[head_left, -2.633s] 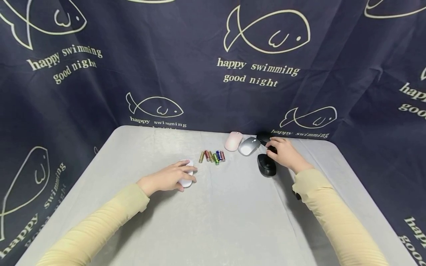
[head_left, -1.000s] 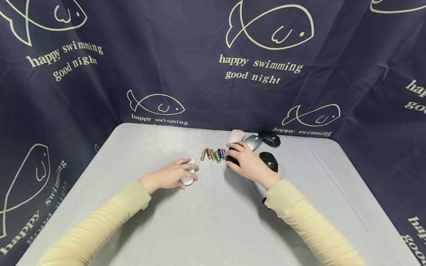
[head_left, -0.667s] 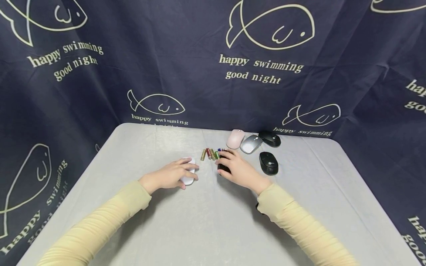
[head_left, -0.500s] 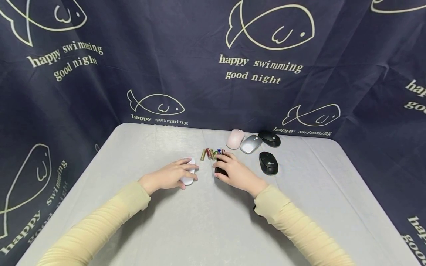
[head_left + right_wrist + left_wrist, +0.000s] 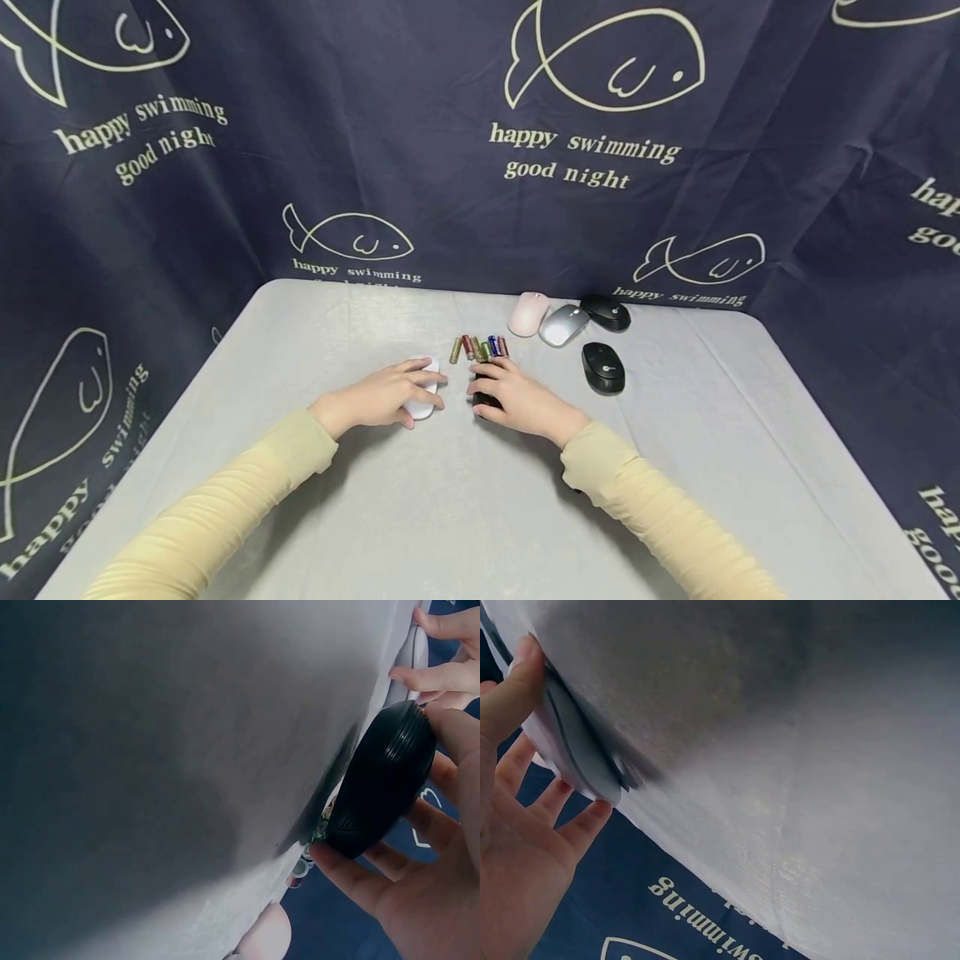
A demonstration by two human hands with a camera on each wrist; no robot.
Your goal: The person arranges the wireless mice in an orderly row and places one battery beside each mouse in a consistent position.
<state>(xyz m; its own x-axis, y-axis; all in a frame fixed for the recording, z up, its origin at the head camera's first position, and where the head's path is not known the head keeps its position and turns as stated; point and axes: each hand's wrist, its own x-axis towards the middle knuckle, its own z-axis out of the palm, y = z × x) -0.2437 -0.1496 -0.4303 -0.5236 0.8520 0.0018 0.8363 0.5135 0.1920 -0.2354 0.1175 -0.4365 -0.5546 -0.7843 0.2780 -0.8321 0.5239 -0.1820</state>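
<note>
My left hand (image 5: 386,393) grips a white computer mouse (image 5: 422,409) on the table, its fingers spread over the top and along the sides. In the left wrist view, thumb and fingertips hold opposite sides of this mouse (image 5: 577,742). To the right of it, my right hand (image 5: 525,402) holds a black computer mouse (image 5: 382,780), thumb on one side and fingers on the other. The mouse is close over the tabletop, partly covered by the fingers in the head view. Several coloured batteries (image 5: 467,346) lie in a loose row just beyond the right fingertips.
Behind and right of the batteries lie a pink mouse (image 5: 528,314), a silver mouse (image 5: 564,326) and a black mouse (image 5: 606,312). Another black mouse (image 5: 603,368) lies nearer. A dark blue fish-print curtain (image 5: 450,150) hangs round the light grey table (image 5: 435,517).
My right hand has taken the black mouse from the group at the back right and carried it left and nearer, to just before the batteries. My left hand stays on the white mouse.
</note>
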